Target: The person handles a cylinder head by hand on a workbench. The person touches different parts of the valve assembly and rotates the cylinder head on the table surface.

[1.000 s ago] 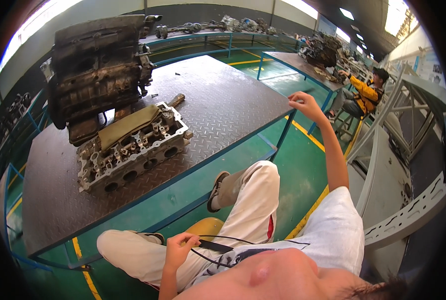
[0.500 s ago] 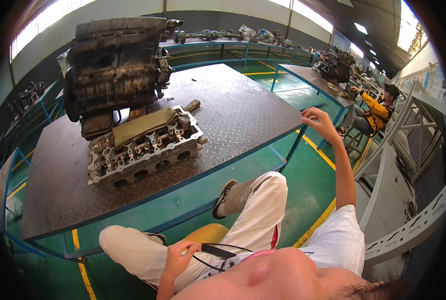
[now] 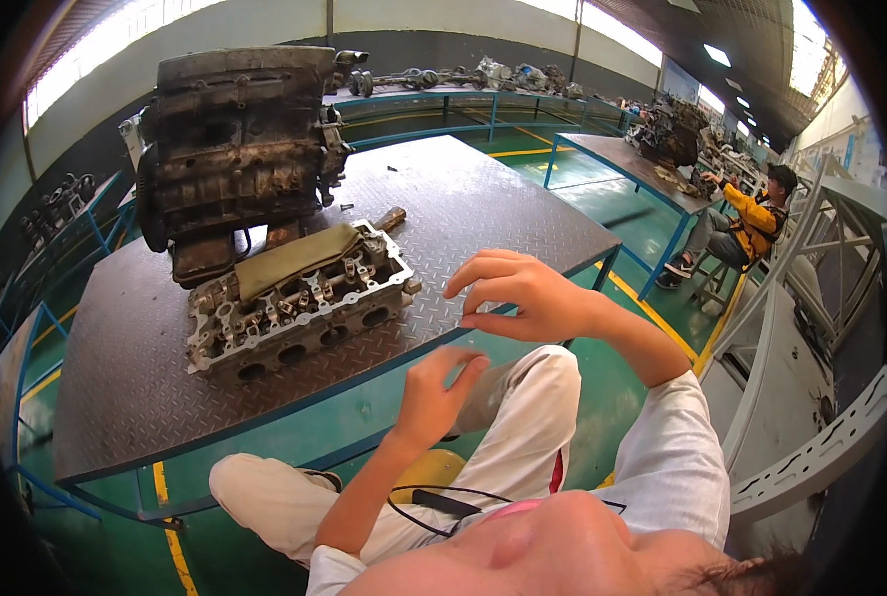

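Near the cylinder head (image 3: 309, 316), left hand (image 3: 437, 392) and right hand (image 3: 533, 298) hover empty, grips loosely parted.

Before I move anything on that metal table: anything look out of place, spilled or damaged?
Mildly: an olive cloth lies across part of the cylinder head, hiding some of it. A bolt-like piece and a dark scrap lie loose on the table like strays. No clear spill or damage shows.
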Available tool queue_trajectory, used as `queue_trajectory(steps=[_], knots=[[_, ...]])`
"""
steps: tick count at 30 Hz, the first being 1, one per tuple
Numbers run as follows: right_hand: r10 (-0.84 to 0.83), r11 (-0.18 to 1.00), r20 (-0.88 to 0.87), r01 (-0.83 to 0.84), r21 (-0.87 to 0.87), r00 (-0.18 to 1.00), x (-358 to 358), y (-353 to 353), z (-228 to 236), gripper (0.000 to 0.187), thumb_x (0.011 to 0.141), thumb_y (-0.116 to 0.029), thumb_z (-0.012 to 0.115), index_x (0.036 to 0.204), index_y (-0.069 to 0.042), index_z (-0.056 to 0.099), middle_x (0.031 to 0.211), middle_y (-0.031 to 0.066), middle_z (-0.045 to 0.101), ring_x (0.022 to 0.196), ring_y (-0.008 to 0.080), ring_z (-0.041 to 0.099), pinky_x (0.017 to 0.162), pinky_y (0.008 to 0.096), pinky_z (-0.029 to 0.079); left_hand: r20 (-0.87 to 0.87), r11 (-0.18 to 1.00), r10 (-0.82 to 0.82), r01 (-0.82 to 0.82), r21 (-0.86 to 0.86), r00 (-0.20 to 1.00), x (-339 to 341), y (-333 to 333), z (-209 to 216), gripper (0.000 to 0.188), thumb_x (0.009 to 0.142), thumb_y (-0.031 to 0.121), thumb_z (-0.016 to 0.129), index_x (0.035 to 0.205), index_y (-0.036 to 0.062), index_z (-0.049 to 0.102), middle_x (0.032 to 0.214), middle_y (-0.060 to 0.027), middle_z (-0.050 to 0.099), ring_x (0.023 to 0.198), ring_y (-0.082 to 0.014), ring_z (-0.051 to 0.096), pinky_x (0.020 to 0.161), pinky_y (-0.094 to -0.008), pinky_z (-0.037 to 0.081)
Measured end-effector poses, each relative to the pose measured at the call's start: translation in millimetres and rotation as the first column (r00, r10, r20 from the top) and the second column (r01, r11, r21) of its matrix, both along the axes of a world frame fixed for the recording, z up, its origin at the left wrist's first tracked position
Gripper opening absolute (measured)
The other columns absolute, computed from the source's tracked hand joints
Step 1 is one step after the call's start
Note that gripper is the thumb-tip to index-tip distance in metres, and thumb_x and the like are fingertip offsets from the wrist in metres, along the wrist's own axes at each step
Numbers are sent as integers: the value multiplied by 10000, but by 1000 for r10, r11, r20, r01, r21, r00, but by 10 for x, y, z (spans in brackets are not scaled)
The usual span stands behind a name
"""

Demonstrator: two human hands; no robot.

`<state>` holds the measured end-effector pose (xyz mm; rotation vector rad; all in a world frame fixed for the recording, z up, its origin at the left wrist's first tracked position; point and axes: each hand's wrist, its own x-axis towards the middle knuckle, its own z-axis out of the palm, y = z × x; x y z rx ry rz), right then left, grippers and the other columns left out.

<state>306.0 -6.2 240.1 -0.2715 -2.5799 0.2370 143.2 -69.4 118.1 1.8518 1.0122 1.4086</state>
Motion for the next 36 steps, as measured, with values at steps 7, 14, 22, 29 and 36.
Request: queue_trajectory(steps=[7,14,22,29,36], knots=[[-222,974,-122,213,-80,967,316,268,-31,78,780,-40,670,801,-13,600,969,103,634,881,255,615,780,335,477,8,999,38,-38,-7,999,-361,-301,-259,113,857,84,599,833,-16,647,751,-97,664,695,-171,642,632,-260,471],[-350,937,-192,342,-74,917,795,339,50,79,795,-58,663,799,-4,605,926,102,646,871,211,614,790,305,466,-78,971,222,-227,-72,972,-724,-718,-506,92,849,53,587,820,-15,643,734,-91,663,673,-176,637,596,-262,455],[-485,874,-309,455,-168,818,1165,440,101,91,810,-73,657,797,10,623,927,89,650,841,161,598,764,286,475,-146,937,274,-298,-182,951,-862,-1030,-466,64,829,38,609,826,-13,649,734,-86,660,675,-186,623,625,-262,467],[-553,832,-309,498,-243,774,1392,618,70,121,827,-106,650,819,14,632,932,94,648,847,160,602,764,284,497,-127,912,290,-314,-263,949,-885,-1068,-560,71,802,47,657,830,-19,662,758,-93,664,674,-167,617,620,-251,463],[-613,789,-289,559,-254,735,1489,644,65,125,836,-119,641,827,6,643,929,80,652,845,148,600,736,275,493,-155,919,352,-372,-129,923,-873,-1070,-650,75,760,38,698,813,-15,691,744,-99,656,676,-164,611,615,-249,460]])
